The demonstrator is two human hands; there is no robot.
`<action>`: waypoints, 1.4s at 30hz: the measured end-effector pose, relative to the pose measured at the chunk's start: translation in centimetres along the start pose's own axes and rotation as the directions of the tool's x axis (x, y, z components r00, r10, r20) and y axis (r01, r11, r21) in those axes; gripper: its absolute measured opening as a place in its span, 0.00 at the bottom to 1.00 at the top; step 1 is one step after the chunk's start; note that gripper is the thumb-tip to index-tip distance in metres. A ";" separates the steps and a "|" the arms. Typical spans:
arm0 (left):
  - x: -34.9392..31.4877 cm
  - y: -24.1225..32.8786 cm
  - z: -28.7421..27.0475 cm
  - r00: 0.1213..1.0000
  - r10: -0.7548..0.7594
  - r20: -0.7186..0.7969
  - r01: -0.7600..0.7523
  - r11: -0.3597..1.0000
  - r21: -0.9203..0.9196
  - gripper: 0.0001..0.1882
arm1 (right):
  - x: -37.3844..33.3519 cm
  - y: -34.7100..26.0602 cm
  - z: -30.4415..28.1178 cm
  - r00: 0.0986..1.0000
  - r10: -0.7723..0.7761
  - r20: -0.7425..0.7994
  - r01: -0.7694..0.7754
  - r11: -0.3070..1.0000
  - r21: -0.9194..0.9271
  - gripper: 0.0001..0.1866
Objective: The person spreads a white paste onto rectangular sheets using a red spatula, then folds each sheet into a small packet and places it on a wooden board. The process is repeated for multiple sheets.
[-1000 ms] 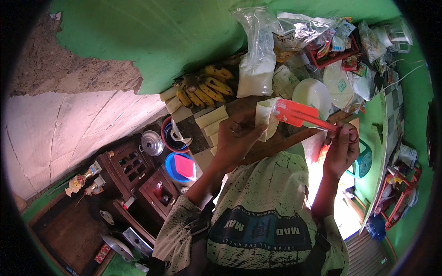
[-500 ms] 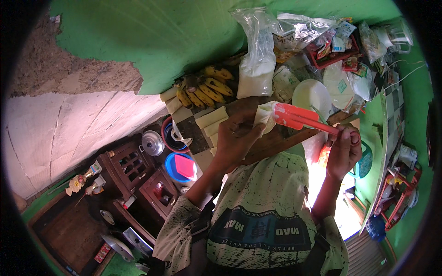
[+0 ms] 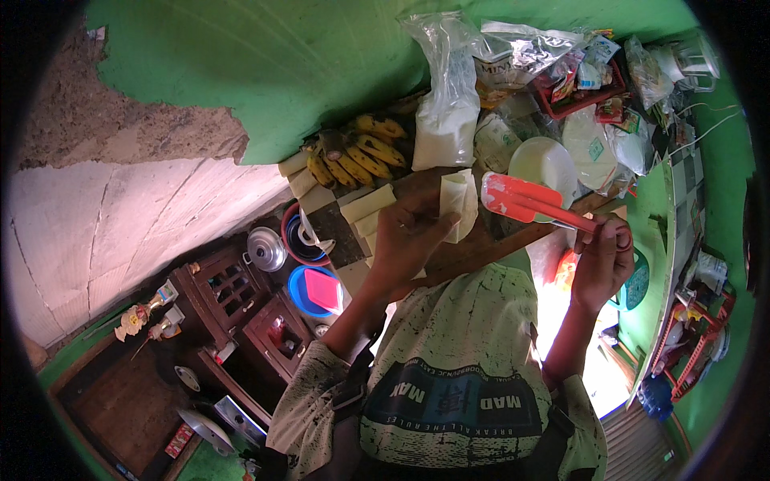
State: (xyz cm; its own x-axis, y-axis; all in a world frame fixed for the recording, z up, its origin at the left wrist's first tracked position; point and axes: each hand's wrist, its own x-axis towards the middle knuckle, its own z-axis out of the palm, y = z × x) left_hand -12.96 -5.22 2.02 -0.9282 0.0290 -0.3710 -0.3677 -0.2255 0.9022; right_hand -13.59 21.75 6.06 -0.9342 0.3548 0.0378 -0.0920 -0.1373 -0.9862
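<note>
A pale folded wrapper is pinched shut in the left hand, just below the bananas. Red tongs are clasped in the right hand, right of the wrapper, apparently not yet applied to it.

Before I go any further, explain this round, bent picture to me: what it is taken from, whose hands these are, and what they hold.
This is one view from a wide fisheye camera worn on a person's head, looking down; that is why edges curve and the rim is dark. There is no machine: the two bare hands belong to the wearer, whose printed shirt fills the lower middle. The left hand holds a pale folded wrapper sheet in its fingers. The right hand holds red tongs by the handle end. Beyond them a wooden counter carries a bunch of bananas, a clear bag of white powder and a white bowl.
</note>
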 end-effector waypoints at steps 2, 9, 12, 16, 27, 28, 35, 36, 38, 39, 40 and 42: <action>0.2 0.0 0.0 1.000 -0.022 -0.007 0.021 0.999 -0.047 0.18 | -0.4 0.4 0.3 1.000 -0.001 0.008 0.002 0.999 -0.041 0.05; 0.9 0.2 0.2 0.997 0.002 -0.076 -0.012 0.990 -0.140 0.21 | -1.8 1.1 0.8 0.989 0.141 0.037 -0.136 0.983 -0.121 0.06; 1.1 0.3 0.1 0.991 -0.051 -0.120 0.032 0.987 -0.155 0.22 | -1.9 0.8 0.4 0.983 0.161 0.092 -0.143 0.974 -0.178 0.07; 1.3 0.3 0.3 0.992 -0.016 -0.124 -0.009 0.980 -0.200 0.22 | -1.6 0.8 -0.2 0.988 0.137 0.069 -0.118 0.966 -0.229 0.09; 0.6 0.1 0.3 0.981 -0.047 -0.189 0.006 0.977 -0.211 0.21 | -1.8 0.7 0.3 0.980 0.181 0.082 -0.168 0.975 -0.144 0.06; 0.4 0.1 0.1 0.979 -0.061 -0.195 0.019 0.977 -0.211 0.21 | -2.0 1.0 0.5 0.979 0.186 0.080 -0.175 0.976 -0.133 0.06; -1.2 -0.8 -0.5 0.957 -0.079 -0.281 0.019 0.978 -0.210 0.21 | -1.1 3.0 -1.5 0.966 0.179 0.187 -0.151 0.977 -0.152 0.06; -1.4 -1.0 -0.6 0.954 -0.084 -0.289 0.023 0.978 -0.209 0.20 | -1.0 3.1 -1.9 0.975 0.155 0.157 -0.133 0.981 -0.141 0.06; -1.8 -1.5 -0.8 0.947 -0.080 -0.311 0.017 0.980 -0.199 0.20 | -0.7 3.1 -2.5 0.989 0.112 0.096 -0.097 0.985 -0.144 0.06; -1.9 -1.7 -0.8 0.944 -0.077 -0.320 0.012 0.980 -0.199 0.20 | -0.3 2.9 -2.9 0.994 0.089 0.069 -0.076 0.984 -0.161 0.06; -2.2 -2.0 -0.9 0.944 -0.068 -0.323 0.000 0.979 -0.206 0.19 | 0.2 2.6 -3.5 0.997 0.064 0.042 -0.056 0.982 -0.179 0.06; -2.6 -2.7 -1.2 0.944 -0.048 -0.326 -0.026 0.975 -0.220 0.18 | 0.8 2.5 -5.1 0.998 0.047 0.030 -0.038 0.967 -0.252 0.07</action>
State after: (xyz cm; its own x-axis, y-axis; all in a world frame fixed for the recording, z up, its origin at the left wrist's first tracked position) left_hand -9.52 -5.82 0.30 -0.8397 -0.2795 -0.4656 -0.3218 -0.4345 0.8412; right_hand -12.81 26.38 2.84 -0.9473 0.3203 -0.0038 0.0333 0.0866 -0.9957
